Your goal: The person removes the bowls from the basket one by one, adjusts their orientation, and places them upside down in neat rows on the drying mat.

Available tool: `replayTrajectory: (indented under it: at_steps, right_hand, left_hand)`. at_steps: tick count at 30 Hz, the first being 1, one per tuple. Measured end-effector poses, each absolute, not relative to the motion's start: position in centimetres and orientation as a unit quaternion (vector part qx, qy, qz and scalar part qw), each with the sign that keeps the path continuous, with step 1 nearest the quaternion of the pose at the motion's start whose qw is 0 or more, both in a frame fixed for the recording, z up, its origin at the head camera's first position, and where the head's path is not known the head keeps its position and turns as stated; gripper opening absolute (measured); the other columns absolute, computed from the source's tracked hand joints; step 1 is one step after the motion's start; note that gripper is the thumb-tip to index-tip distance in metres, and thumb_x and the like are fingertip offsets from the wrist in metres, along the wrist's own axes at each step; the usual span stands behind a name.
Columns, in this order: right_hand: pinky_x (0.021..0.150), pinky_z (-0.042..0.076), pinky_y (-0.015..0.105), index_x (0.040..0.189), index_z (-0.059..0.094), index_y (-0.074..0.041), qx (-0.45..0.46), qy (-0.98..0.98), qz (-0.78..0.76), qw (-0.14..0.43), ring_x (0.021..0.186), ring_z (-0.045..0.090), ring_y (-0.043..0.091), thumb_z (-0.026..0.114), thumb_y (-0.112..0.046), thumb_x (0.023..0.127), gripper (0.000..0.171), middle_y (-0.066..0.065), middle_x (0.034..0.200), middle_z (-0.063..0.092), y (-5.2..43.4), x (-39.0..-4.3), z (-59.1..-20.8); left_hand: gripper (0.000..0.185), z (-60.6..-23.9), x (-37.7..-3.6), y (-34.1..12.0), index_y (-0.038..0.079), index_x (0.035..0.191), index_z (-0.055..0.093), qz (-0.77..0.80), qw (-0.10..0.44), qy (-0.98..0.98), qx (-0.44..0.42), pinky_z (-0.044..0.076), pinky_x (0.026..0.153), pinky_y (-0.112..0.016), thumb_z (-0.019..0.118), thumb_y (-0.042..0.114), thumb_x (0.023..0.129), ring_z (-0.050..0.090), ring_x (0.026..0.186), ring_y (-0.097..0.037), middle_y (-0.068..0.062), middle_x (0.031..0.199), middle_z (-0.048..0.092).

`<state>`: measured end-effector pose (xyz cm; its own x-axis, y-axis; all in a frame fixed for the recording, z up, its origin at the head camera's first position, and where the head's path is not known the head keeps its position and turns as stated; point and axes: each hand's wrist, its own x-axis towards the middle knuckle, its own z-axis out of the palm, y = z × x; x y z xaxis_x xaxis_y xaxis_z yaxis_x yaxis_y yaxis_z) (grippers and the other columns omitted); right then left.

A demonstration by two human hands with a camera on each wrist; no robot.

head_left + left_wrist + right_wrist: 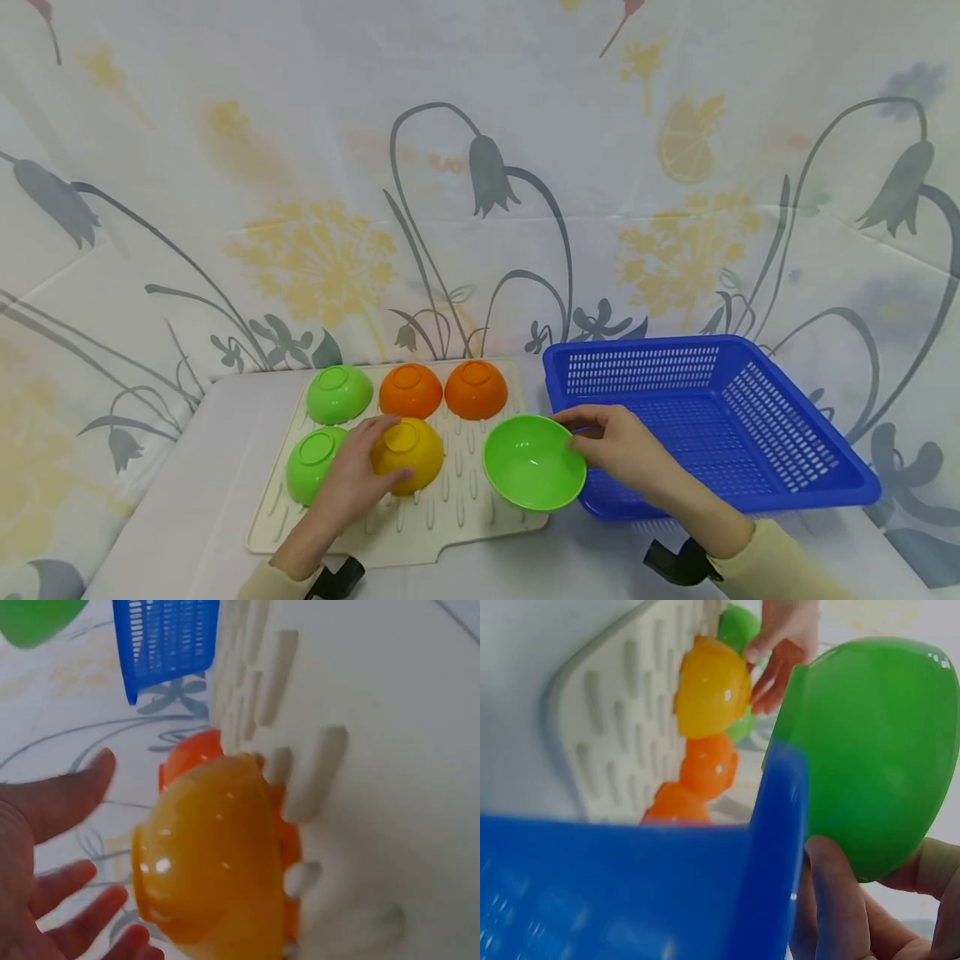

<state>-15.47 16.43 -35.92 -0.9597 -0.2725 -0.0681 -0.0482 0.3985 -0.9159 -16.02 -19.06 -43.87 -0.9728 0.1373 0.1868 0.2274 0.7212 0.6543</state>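
Meanwhile, hands touch glossy round bowls [533,463] over a ribbed mat [457,508].

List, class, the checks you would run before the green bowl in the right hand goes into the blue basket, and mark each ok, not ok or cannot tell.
1. Right hand grips the green bowl at its rim: ok.
2. Held green bowl is lifted off the drying mat and tilted, its opening facing the camera: ok.
3. Blue basket stands beside the mat with bare mesh floor showing: ok.
4. Bowl is already over the basket rim: not ok, it hangs at the near left corner.
5. Left hand lies on the upturned yellow bowl; fingers look spread in the wrist view, firm grip: cannot tell.
6. Other four bowls sit upside down on the mat: ok.
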Motion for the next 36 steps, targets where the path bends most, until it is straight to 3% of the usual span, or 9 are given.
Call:
replayTrajectory:
  at_steps: [5,8,12,16,23,27,36]
  right_hand:
    - [0.071,0.06,0.034,0.121,0.068,-0.001,-0.108,0.839,-0.529,0.073,0.094,0.069,0.023,0.063,-0.001,0.09,0.032,0.011,0.112,0.07,14.5,-15.3,-36.4]
    - [0.072,0.06,0.034,0.119,0.07,-0.001,-0.12,0.844,-0.52,0.054,0.093,0.07,0.022,0.064,0.0,0.089,0.03,0.01,0.109,0.071,13.2,-15.4,-36.8]
    - [0.074,0.06,0.035,0.116,0.072,-0.002,-0.12,0.848,-0.515,0.034,0.091,0.071,0.021,0.064,0.002,0.087,0.03,0.009,0.106,0.072,11.8,-15.5,-37.3]
    - [0.074,0.06,0.037,0.114,0.072,-0.003,-0.112,0.849,-0.516,0.024,0.091,0.071,0.023,0.064,0.002,0.087,0.029,0.009,0.105,0.072,10.9,-15.7,-37.9]
    - [0.076,0.06,0.037,0.112,0.071,-0.005,-0.141,0.847,-0.512,-0.006,0.098,0.07,0.029,0.064,0.002,0.087,0.027,0.009,0.109,0.071,9.7,-15.7,-38.8]
    - [0.079,0.059,0.041,0.115,0.071,-0.005,-0.162,0.848,-0.503,-0.033,0.1,0.068,0.03,0.064,0.006,0.087,0.031,0.009,0.11,0.069,9.1,-15.4,-39.0]
    - [0.095,0.051,0.05,0.11,0.072,-0.009,-0.157,0.827,-0.531,-0.093,0.103,0.065,0.021,0.067,0.014,0.082,0.037,0.0,0.103,0.065,8.2,-14.9,-40.0]
  left_hand:
    - [0.072,-42.9,-14.8,-17.7,0.015,0.141,0.054,-0.429,0.044,-0.886,-0.17,0.044,0.103,-0.052,0.087,0.02,0.077,0.051,0.128,-0.032,-0.006,0.143,0.053]
    - [0.076,-42.6,-14.2,-16.9,0.018,0.145,0.049,-0.486,-0.01,-0.847,-0.216,0.049,0.1,-0.048,0.086,0.02,0.079,0.052,0.127,-0.028,-0.003,0.144,0.052]
    - [0.08,-42.6,-13.9,-15.8,0.015,0.15,0.042,-0.551,-0.069,-0.793,-0.251,0.051,0.096,-0.047,0.083,0.02,0.082,0.053,0.124,-0.026,-0.003,0.142,0.052]
    - [0.081,-42.6,-13.8,-15.3,0.012,0.152,0.039,-0.581,-0.087,-0.77,-0.25,0.053,0.093,-0.044,0.082,0.021,0.084,0.056,0.119,-0.024,-0.005,0.138,0.054]
    - [0.084,-42.7,-13.9,-15.7,0.009,0.153,0.036,-0.597,-0.09,-0.769,-0.211,0.051,0.095,-0.035,0.083,0.019,0.083,0.053,0.123,-0.031,-0.011,0.141,0.05]
    - [0.086,-42.7,-14.0,-16.3,0.013,0.152,0.04,-0.581,-0.069,-0.778,-0.23,0.051,0.096,-0.035,0.086,0.018,0.079,0.05,0.126,-0.03,-0.006,0.143,0.049]
    - [0.08,-43.6,-15.1,-17.7,0.004,0.146,0.045,-0.621,-0.031,-0.737,-0.266,0.055,0.09,-0.036,0.085,0.009,0.077,0.057,0.121,-0.022,-0.01,0.145,0.05]
